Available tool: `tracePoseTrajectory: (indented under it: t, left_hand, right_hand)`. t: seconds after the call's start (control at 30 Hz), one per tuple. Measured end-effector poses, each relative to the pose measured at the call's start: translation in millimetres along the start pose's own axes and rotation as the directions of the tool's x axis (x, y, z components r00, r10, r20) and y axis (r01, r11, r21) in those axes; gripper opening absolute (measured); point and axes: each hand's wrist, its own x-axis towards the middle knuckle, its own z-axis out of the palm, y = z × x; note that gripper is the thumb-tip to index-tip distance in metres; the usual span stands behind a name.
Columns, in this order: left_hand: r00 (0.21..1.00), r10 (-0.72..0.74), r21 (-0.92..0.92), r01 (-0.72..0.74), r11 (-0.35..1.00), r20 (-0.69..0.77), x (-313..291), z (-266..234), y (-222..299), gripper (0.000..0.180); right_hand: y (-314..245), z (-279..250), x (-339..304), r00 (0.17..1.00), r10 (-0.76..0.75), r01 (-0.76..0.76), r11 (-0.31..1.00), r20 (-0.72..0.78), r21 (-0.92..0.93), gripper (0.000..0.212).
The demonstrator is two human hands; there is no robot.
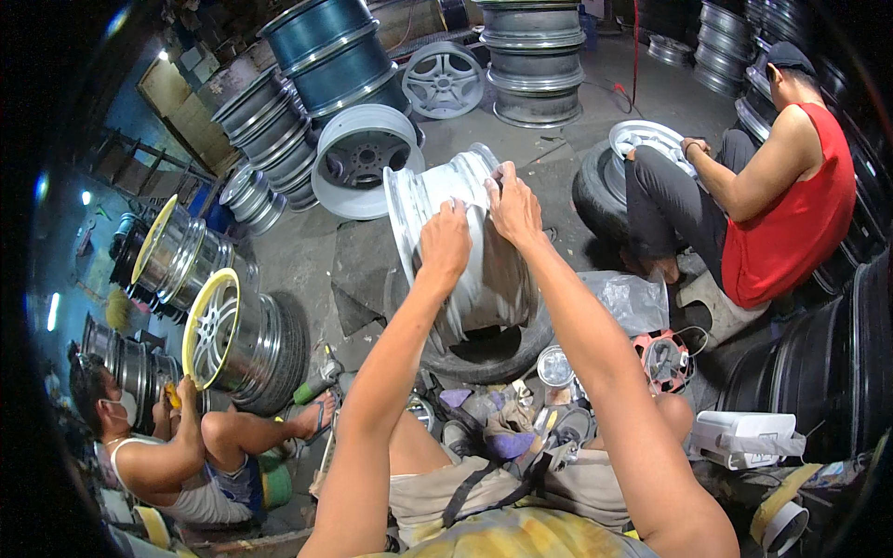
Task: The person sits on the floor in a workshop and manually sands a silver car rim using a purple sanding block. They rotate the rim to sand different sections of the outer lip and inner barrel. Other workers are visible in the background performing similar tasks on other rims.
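At the centre of the frame, a silver wheel rim (pixel 479 288) stands on edge over 1 flat tyre (pixel 484 372), which probably cushions and raises it. The left grip (pixel 446 240) and right grip (pixel 514 206) touch its upper side, perhaps steadying it; I cannot tell whether they clench anything thin. Palms and the rim's underside are hidden.

Ahead of you stand stacked rims (pixel 535 63); a person in red (pixel 795 209) sits right, a white-shirted person (pixel 177 470) left, by a yellow-edged rim (pixel 253 339).
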Motion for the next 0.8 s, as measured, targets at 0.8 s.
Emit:
tracePoseTrajectory:
  t: [0.8]
  left_hand:
    - [0.994, 0.102, 0.174, -0.092, 0.980, -0.048, 22.2, -5.7, -19.4, 0.029]
  right_hand:
    - [3.9, 6.2, -3.9, 0.997, -0.071, 0.071, 0.997, -0.033, -0.008, 0.025]
